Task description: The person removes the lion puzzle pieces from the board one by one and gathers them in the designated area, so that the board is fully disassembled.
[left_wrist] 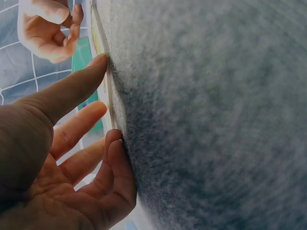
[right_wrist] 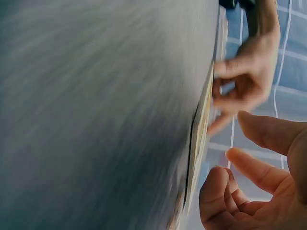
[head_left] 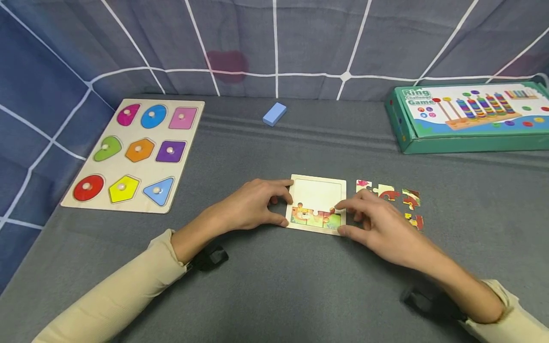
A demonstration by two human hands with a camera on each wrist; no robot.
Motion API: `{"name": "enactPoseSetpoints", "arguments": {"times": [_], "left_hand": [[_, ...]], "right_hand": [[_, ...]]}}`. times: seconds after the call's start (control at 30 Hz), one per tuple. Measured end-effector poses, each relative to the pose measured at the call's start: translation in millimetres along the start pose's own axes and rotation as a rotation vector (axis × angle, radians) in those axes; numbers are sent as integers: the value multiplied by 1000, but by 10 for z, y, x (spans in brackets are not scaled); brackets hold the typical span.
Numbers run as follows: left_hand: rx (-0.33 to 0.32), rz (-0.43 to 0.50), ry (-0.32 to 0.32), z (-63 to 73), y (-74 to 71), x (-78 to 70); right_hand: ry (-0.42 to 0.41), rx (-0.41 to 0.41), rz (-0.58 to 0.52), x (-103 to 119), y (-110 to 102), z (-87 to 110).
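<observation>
A small wooden puzzle tray (head_left: 317,193) lies flat on the grey table, with joined picture pieces (head_left: 315,217) along its near side. My left hand (head_left: 257,205) is at the tray's left edge; its thumb and fingertips touch the rim, as the left wrist view also shows. Over the near right corner is my right hand (head_left: 379,224), index fingertip by the rightmost joined piece and thumb by the tray's corner. In the right wrist view its thumb and index finger (right_wrist: 259,170) stand apart with nothing between them. Loose jigsaw pieces (head_left: 388,192) lie right of the tray, partly hidden by that hand.
A wooden shape board (head_left: 116,174) with knobbed coloured shapes lies at the left. At the back is a blue block (head_left: 274,114). A green Ring Challenge Game box (head_left: 472,143) sits at the back right, before a dark checked cloth (head_left: 313,43).
</observation>
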State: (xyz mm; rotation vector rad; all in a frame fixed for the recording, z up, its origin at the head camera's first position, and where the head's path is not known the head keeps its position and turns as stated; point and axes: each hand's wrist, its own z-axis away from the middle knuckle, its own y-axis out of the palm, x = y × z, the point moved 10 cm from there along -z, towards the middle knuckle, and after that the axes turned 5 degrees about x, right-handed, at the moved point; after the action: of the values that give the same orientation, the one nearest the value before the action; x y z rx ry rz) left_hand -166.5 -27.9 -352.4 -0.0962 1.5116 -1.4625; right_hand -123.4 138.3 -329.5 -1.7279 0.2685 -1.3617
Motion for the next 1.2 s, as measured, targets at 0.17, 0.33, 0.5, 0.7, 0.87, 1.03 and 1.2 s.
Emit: {"name": "enactPoseSetpoints", "arguments": {"times": [0.17, 0.33, 0.5, 0.7, 0.87, 1.03, 1.2], "left_hand": [[3, 7, -5, -4, -3, 6], [13, 8, -9, -7, 1, 4], [15, 14, -7, -8, -1, 6], [14, 13, -4, -15, 0, 7], [10, 15, 6, -21, -2, 2], [8, 18, -2, -17, -2, 15], [-1, 18, 1, -10, -13, 5]], "right_hand": [[-19, 56, 37, 177, 196, -189], [-7, 117, 69, 232, 340, -323], [1, 176, 86, 247, 438, -423], [31, 248, 119, 234, 522, -477], [26, 240, 113, 242, 512, -480], [-1, 215, 107, 263, 492, -487], [-13, 160, 96, 288, 457, -510]]}}
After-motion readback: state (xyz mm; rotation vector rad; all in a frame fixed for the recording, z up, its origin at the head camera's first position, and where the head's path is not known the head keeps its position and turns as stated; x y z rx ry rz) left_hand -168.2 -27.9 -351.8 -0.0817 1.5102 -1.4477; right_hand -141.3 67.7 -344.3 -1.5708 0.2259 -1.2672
